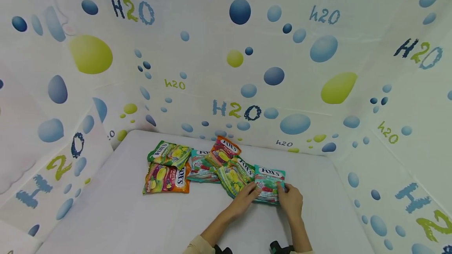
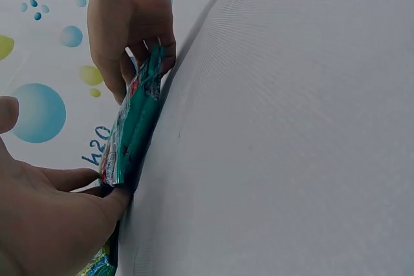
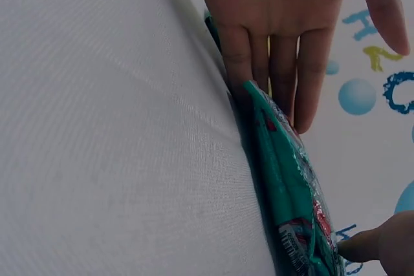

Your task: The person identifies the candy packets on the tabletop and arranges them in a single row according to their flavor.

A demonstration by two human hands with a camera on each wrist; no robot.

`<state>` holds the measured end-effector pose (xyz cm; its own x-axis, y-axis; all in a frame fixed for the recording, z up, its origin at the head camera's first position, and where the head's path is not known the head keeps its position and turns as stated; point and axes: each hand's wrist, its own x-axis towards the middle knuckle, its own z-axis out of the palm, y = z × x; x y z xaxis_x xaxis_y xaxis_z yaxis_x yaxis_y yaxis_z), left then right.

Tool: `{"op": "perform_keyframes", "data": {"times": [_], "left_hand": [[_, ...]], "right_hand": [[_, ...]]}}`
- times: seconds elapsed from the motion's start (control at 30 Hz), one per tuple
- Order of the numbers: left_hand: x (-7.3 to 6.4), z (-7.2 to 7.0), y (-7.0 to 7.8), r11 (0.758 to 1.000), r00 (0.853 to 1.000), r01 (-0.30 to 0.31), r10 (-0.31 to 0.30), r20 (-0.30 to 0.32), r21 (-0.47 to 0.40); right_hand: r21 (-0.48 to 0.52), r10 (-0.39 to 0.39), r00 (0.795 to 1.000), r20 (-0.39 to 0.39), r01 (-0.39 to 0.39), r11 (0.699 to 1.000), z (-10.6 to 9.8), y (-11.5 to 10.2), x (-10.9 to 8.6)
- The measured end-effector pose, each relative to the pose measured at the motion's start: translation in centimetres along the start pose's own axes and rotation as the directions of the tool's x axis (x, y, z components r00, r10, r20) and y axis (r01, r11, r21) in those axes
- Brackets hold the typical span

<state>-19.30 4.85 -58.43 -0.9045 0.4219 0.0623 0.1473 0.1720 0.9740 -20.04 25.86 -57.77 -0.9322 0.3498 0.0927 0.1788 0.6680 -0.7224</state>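
Observation:
A teal Fox's Mint Blossom candy bag [image 1: 269,179] lies at the right end of a group of candy bags on the white table. At its left edge is my left hand [image 1: 245,198], fingers fairly straight and touching the bag; the thumb stands away from it in the right wrist view. My right hand [image 1: 291,201] pinches the right edge, thumb on the front and fingers behind. The left wrist view shows that grip [image 2: 139,30] on the teal bag [image 2: 132,124] side-on. A green Fox's bag [image 1: 234,175] lies immediately left of the teal one, partly under its edge.
An orange Fox's fruits bag [image 1: 224,151] and another teal bag [image 1: 202,167] lie left of the hands. Farther left, a green bag [image 1: 171,154] overlaps an orange one [image 1: 166,178]. Patterned sheeting [image 1: 201,50] walls the white table [image 1: 141,222] at back and sides.

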Motion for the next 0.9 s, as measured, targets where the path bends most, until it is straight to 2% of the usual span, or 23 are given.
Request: {"op": "perform_keyframes", "data": {"times": [0.4, 0.73, 0.9], "left_hand": [[-0.1, -0.3, -0.3, 0.995, 1.000, 0.017, -0.015, 0.020, -0.100], [-0.3, -0.5, -0.4, 0.988, 0.999, 0.001, 0.006, 0.042, -0.155], [-0.3, -0.5, -0.2, 0.982, 0.999, -0.018, 0.025, 0.034, -0.186]], "right_hand": [[0.040, 0.006, 0.997, -0.074, -0.003, 0.999, 0.1, 0.1, -0.4], [0.055, 0.016, 0.992, -0.124, -0.009, 0.998, 0.2, -0.2, -0.9], [0.075, 0.019, 0.989, -0.145, -0.008, 0.997, 0.2, -0.4, -1.1]]}}
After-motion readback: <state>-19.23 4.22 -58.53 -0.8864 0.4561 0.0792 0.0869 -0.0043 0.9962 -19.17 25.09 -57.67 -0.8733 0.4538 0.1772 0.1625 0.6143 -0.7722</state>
